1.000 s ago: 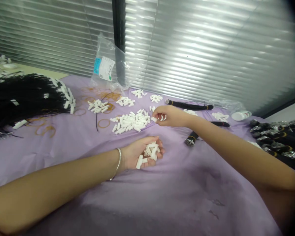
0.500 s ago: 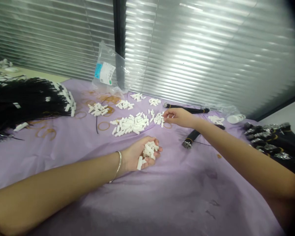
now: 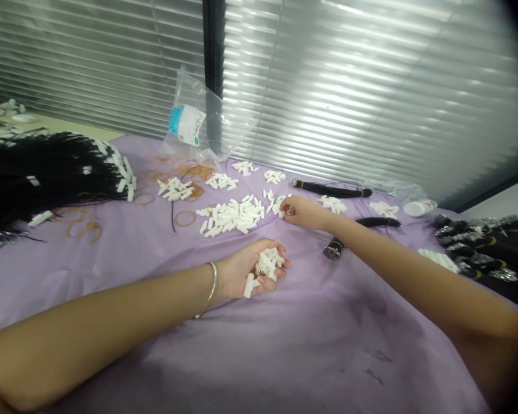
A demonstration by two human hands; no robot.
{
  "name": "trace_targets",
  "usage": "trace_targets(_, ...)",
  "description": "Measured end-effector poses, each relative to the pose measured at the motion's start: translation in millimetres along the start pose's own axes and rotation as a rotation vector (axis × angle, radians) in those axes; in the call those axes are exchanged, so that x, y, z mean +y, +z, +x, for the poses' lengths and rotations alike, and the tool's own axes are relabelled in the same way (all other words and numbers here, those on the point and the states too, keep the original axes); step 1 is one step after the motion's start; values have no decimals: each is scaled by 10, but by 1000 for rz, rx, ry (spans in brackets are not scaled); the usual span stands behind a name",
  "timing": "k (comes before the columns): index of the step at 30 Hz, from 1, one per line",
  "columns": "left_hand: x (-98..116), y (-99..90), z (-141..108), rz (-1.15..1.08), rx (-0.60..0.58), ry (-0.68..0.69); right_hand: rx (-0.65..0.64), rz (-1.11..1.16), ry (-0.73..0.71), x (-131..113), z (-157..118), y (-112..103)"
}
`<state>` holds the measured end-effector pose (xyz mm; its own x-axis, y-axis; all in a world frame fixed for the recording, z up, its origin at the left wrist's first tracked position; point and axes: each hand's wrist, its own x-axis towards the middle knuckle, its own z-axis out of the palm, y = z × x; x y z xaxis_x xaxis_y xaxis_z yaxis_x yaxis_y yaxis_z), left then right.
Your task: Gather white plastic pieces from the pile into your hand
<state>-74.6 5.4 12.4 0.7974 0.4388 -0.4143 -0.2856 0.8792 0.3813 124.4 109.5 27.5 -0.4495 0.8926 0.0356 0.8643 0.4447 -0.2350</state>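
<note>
My left hand [image 3: 239, 265] is palm up above the purple cloth, fingers curled round a handful of small white plastic pieces [image 3: 268, 263]. One longer piece lies near the heel of that palm. Farther forward, my right hand [image 3: 304, 213] pinches at the edge of a small pile of the same pieces [image 3: 276, 205]. A bit of white shows at its fingertips, partly hidden by them. Just left of this pile spreads a larger heap of white pieces [image 3: 235, 215].
Other small white piles lie behind, among them one at the right [image 3: 384, 209]. Black cable bundles [image 3: 332, 248] sit near my right forearm, with more [image 3: 492, 247] at the far right. A big black cable stack [image 3: 47, 172], rubber bands [image 3: 185, 218] and a clear bag [image 3: 198, 123] are leftward.
My right hand has shifted slightly left and its fingers have drawn closer together at the small pile. A white pile behind its wrist now shows. My left hand keeps its handful.
</note>
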Motion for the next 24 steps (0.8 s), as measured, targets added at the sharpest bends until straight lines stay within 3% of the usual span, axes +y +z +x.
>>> trace_targets(11,-4,28,-5,30,5,-4,-39,-1,151,-21,26,-10)
trace_targets(24,1,-7,11,37,-26,-10,18,94,152,-52,-135,0)
